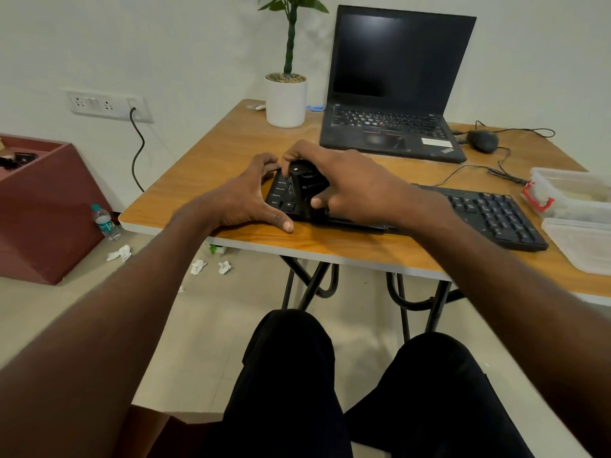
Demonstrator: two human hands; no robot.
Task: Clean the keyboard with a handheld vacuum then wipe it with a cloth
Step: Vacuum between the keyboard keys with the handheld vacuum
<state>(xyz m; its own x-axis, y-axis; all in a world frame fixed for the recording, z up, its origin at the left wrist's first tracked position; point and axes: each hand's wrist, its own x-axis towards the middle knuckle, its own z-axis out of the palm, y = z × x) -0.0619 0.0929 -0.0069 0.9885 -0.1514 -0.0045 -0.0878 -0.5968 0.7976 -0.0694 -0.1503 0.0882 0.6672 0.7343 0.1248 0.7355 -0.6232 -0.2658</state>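
My right hand [344,183] grips the handheld vacuum [305,183] over the keyboard's [489,213] left end, near the table's [211,150] front edge. My left hand [244,196], fingers spread, braces that end

The middle of the keyboard [496,216] is covered by the right hand [357,186] and forearm — its key legends are too small to read. Two plastic containers [575,200] at the table's [211,153] right edge are cut off.
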